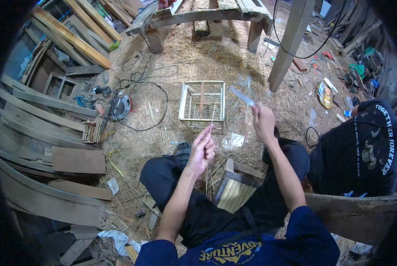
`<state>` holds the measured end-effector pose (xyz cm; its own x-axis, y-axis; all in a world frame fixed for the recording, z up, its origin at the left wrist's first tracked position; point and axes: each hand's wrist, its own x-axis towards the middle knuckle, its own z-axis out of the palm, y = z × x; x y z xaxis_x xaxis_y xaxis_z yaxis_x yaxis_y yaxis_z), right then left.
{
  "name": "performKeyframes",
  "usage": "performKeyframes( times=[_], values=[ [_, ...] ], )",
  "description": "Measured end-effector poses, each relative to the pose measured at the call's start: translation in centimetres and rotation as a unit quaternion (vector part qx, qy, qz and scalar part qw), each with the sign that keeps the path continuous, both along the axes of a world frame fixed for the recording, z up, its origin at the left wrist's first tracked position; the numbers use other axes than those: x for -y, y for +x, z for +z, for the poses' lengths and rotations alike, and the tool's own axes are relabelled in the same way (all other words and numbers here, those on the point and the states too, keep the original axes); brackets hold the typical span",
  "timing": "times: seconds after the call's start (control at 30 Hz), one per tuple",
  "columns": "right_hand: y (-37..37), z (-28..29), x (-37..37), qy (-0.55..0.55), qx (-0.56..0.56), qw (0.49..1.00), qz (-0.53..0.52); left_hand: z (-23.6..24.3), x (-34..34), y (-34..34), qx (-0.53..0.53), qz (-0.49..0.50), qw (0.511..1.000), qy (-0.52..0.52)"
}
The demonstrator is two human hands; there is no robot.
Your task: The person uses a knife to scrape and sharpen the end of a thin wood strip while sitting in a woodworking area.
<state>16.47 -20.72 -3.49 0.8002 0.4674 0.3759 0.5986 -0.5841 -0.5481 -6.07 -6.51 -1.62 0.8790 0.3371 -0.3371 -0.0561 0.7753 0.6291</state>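
Wood shavings and straw-like scraps cover the floor (172,66), with planks (70,37) stacked at the upper left of the frame and a rough table (207,17) at the top middle; a co-worker (358,146) in a dark shirt sits at the right edge. Near the centre, the left hand (201,150) pinches a thin stick (213,116) between thumb and fingers; the right hand (264,123), just right of centre, is closed round the end of a flat blade (242,96) pointing to the upper left, apart from the stick. The step in hand looks like trimming the stick — the next move would seem to call for a firm pinch and the edge kept clear of the fingers. The stick is pale, slender and nearly straight; its upper end overlaps a small cage (201,99) at the centre — whether they touch, I cannot tell. The cage stands on the floor, its pale wooden frame holding thin bars, with a reddish-brown strip down its middle.
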Motion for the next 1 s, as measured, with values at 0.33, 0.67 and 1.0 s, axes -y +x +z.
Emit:
performKeyframes(
  times=[0.33,0.67,1.0],
  values=[
    [-6.6,-0.6,-2.1,0.07,0.07,0.924,0.37,-0.8,0.9,0.3,-0.006,-0.014,0.998,0.054],
    [-3.9,-0.2,-2.4,0.06,0.115,0.938,0.322,0.7,1.4,0.1,-0.009,-0.02,0.998,0.057],
    [0.5,-1.4,-1.1,0.177,-0.258,0.94,0.134,-0.8,1.3,0.8,-0.062,-0.027,0.974,0.216]
  ],
)
